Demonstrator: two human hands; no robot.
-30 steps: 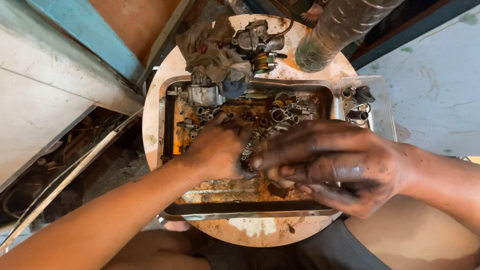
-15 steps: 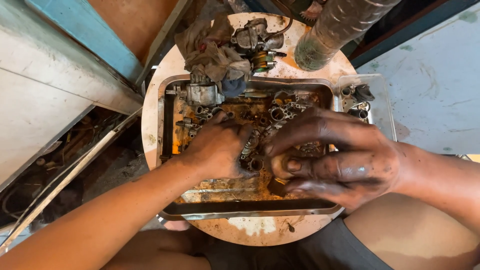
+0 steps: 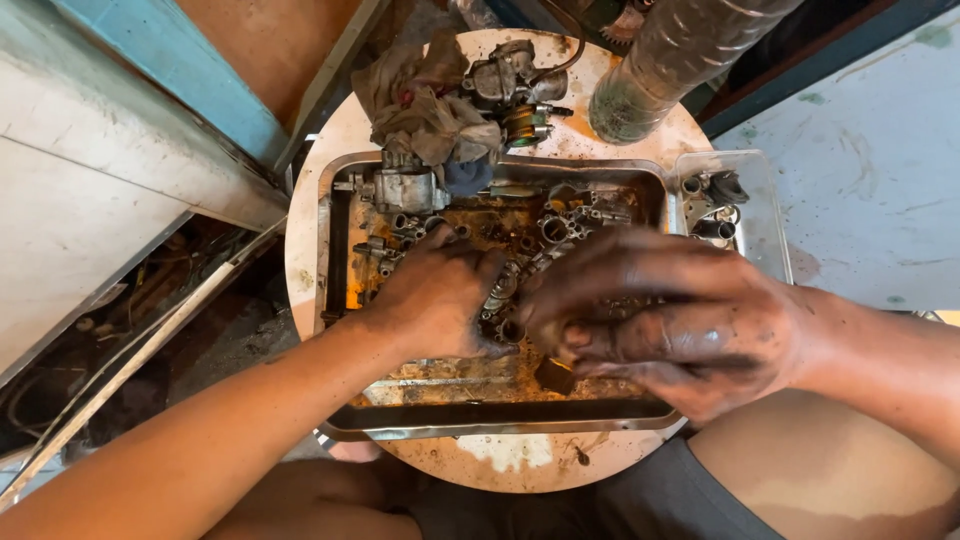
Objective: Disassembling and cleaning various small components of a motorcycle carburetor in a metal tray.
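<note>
Two greasy hands, left hand [image 3: 435, 300] and right hand [image 3: 670, 320], clench small metal parts [image 3: 505, 320] in my oily steel tray [image 3: 335, 260]; a crumpled rag [image 3: 415, 95] lies beyond.

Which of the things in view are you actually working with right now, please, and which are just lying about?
In use: left hand and right hand, both greasy, among the small metal parts in the oily metal tray.

Lying about: dirty rag, carburettor, plastic bottle, clear plastic tub holding small fittings, round stool top.
</note>
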